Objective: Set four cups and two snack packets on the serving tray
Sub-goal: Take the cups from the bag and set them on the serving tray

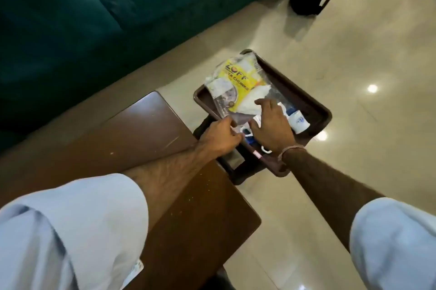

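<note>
The person is wearing a pale blue shirt, its loose sleeves (70, 230) bunching in soft folds above the elbows and leaving both forearms bare. A thin thread band (291, 148) is circling the wrist of the right hand (271, 124).

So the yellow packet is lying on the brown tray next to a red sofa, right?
Not quite: the sofa is dark green, not red. The head view shows it. The yellow packet does lie on the brown tray, held by the left hand and right hand.
</note>
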